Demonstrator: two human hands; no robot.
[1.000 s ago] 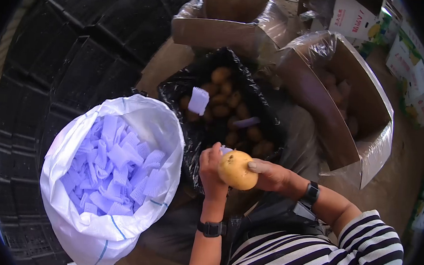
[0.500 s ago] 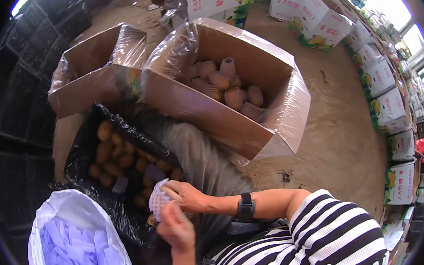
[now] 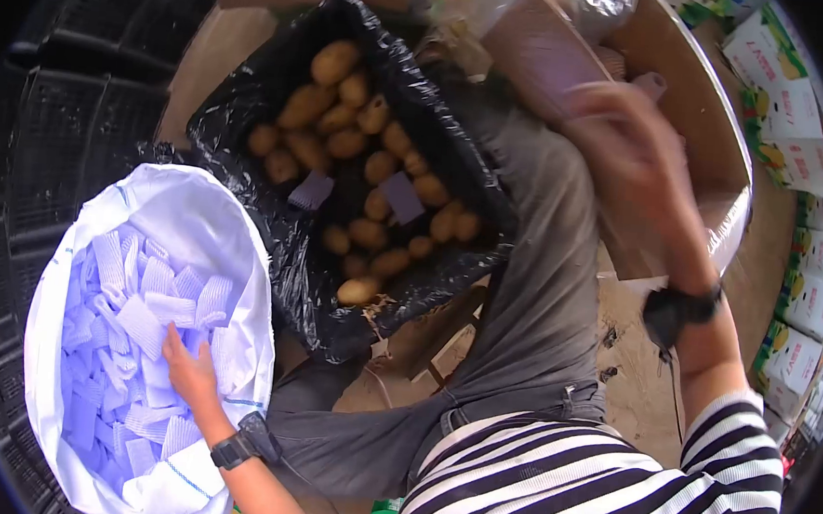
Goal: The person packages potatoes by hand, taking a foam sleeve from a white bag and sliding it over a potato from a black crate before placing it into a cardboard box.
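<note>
My left hand (image 3: 192, 370) reaches into a white sack (image 3: 51, 316) on the left, its fingers stretched out against the pale purple foam net sleeves (image 3: 142, 323) heaped inside. Smeared by motion, my right hand (image 3: 623, 143) is over the near side of a large cardboard box (image 3: 721, 136); whether its fingers hold anything does not show. Part of a sleeved item (image 3: 650, 83) is visible in that box beyond the hand. Between sack and box stands a crate lined with black plastic (image 3: 251, 80), holding many loose brown potatoes (image 3: 307, 106) and two foam sleeves (image 3: 401, 196).
Black plastic crates (image 3: 93, 126) are stacked along the left. Printed white cartons (image 3: 795, 297) line the right side. My grey-trousered leg (image 3: 546, 268) lies between the lined crate and the cardboard box.
My hands have parted: the left has moved down into the sack, the right up to the cardboard box. The sleeved potato between them is no longer visible there. The view has swung down and left.
</note>
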